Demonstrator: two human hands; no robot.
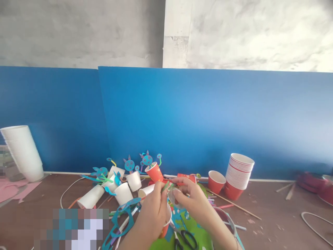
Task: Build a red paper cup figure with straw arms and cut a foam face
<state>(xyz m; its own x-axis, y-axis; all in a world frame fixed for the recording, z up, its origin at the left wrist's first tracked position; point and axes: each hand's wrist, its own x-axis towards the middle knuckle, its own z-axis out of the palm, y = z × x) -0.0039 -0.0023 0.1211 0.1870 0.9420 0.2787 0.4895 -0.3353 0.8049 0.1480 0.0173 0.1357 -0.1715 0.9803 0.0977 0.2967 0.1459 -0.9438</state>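
Observation:
My left hand (153, 211) and my right hand (191, 199) meet low in the middle of the view, over a brown table (270, 215). Their fingertips pinch together on a thin green and red paper strip (166, 186). My right hand also grips a small clear roll (173, 196), which looks like tape. A red paper cup (166, 225) sits under my left palm, mostly hidden. Black-handled scissors (186, 239) lie on green paper (200, 236) just below my hands.
Finished cups with blue paper animal faces (147, 160) lie in a heap behind my hands. A stack of red cups (239, 173) and a single red cup (216, 181) stand at the right. A tall white cup stack (23, 152) leans at the left. Blue boards (208, 118) wall the back.

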